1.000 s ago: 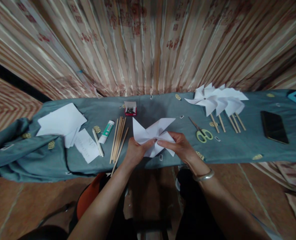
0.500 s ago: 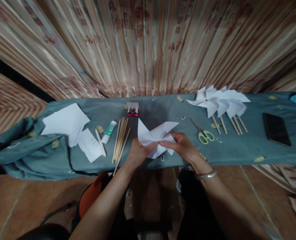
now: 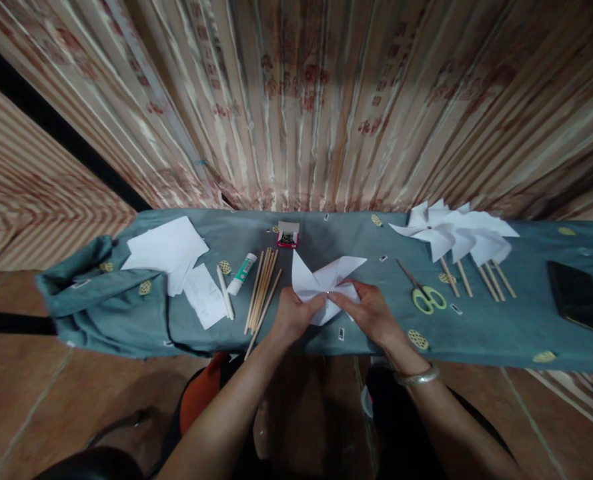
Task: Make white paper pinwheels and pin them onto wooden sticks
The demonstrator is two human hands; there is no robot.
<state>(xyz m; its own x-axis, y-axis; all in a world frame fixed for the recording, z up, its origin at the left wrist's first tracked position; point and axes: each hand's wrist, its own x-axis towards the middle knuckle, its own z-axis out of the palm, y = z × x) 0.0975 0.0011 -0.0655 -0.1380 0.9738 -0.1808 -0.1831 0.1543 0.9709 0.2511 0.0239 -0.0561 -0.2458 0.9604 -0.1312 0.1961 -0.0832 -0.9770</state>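
Note:
Between my two hands is a white paper pinwheel, held just above the near part of the table. My left hand grips its left side, thumb pointing in toward the small pin at the centre. On the other side my right hand pinches the paper, its thumb close to the same pin. The fingers underneath are hidden by the paper. A small red box of dark pins stands open behind the pinwheel. To the left lie several wooden sticks.
Green-handled scissors lie right of my hands. Beyond them are several finished pinwheels on sticks and a black phone. Leftward are a glue stick, a white pen, a written slip and white paper sheets.
My view has shifted, so the table and its things appear lower and further right. Both hands still hold the pinwheel, with the thumbs near its centre.

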